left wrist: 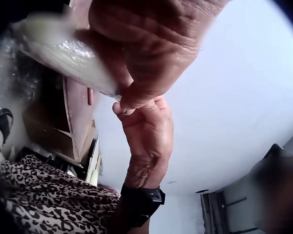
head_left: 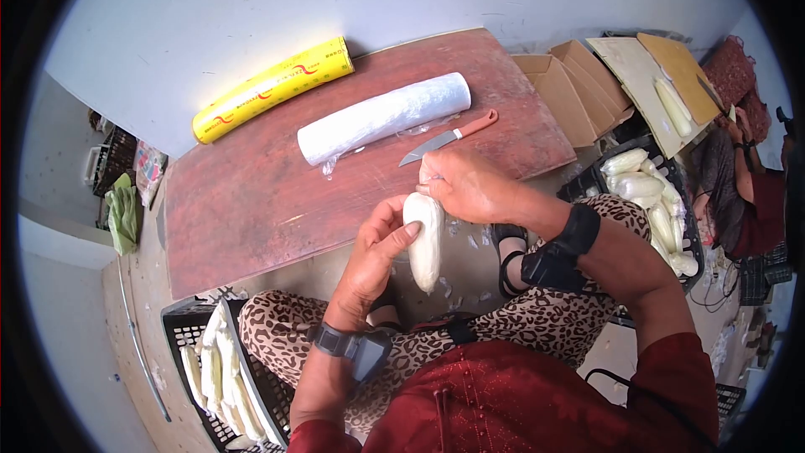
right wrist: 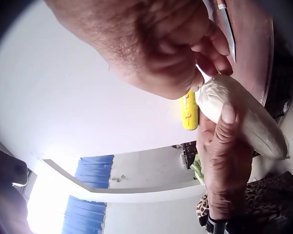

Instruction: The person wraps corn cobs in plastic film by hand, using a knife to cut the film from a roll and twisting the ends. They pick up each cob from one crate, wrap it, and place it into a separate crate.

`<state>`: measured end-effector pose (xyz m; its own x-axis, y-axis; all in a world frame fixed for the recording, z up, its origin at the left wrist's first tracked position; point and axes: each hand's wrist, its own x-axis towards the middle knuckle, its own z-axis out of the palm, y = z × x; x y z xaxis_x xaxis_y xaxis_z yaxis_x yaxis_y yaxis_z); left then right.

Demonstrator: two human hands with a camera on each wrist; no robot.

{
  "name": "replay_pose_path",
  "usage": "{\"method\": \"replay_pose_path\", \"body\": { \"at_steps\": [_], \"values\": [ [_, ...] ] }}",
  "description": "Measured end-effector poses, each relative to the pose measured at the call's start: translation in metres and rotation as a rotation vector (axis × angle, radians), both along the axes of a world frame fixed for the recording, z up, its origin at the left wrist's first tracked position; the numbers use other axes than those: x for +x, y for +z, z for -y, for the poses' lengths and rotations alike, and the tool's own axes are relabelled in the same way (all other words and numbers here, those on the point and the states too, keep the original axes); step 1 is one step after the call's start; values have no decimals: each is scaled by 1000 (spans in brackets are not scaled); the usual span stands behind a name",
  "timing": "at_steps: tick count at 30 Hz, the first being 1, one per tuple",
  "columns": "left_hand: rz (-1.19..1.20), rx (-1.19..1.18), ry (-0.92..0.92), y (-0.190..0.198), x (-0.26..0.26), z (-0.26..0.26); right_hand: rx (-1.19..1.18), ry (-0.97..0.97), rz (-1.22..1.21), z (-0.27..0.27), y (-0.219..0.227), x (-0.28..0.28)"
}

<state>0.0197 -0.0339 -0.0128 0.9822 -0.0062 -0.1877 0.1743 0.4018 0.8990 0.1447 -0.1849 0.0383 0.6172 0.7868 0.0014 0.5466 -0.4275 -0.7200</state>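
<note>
A pale, elongated vegetable (head_left: 425,243) in clear film is gripped by the left hand (head_left: 375,253), its thumb across the side, in front of the table edge. At the vegetable's upper end, the right hand (head_left: 470,184) pinches the film with curled fingers. The right wrist view shows the film gathered and creased at that end of the vegetable (right wrist: 254,122), under the right hand's (right wrist: 151,53) fingertips. In the left wrist view the wrapped vegetable (left wrist: 73,61) is partly blurred and the left hand (left wrist: 146,44) covers part of it.
On the red-brown table (head_left: 243,226) lie a film roll (head_left: 386,117), a knife (head_left: 453,136) and a yellow roll (head_left: 272,91). Black crates with pale vegetables stand left (head_left: 179,316) and right (head_left: 693,239). Cardboard boxes (head_left: 562,101) stand beyond the table; another person (head_left: 746,193) sits at far right.
</note>
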Motion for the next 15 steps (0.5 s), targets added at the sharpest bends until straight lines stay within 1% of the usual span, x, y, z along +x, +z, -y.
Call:
{"method": "replay_pose_path", "body": {
  "at_steps": [3,5,7,9,12,13,15],
  "values": [
    [39,-145,-4,-10,-2,-7,-17,11,23,-4,4,-2],
    [13,-113,20,-16,-5,-8,-33,14,27,-8,2,-4],
    [-1,-106,56,-14,-7,-7,-45,12,22,-13,-2,-5],
    [-6,-124,105,-8,-9,-4,-46,48,16,-15,3,-7],
    [-90,-113,-16,-8,-12,-14,-55,96,-16,-20,10,-9],
    [-80,-138,-20,-8,-12,-15,-60,110,-30,-21,11,-9],
    [-56,-113,10,-12,-12,-13,-45,146,-21,-23,3,-8]
  ]
}}
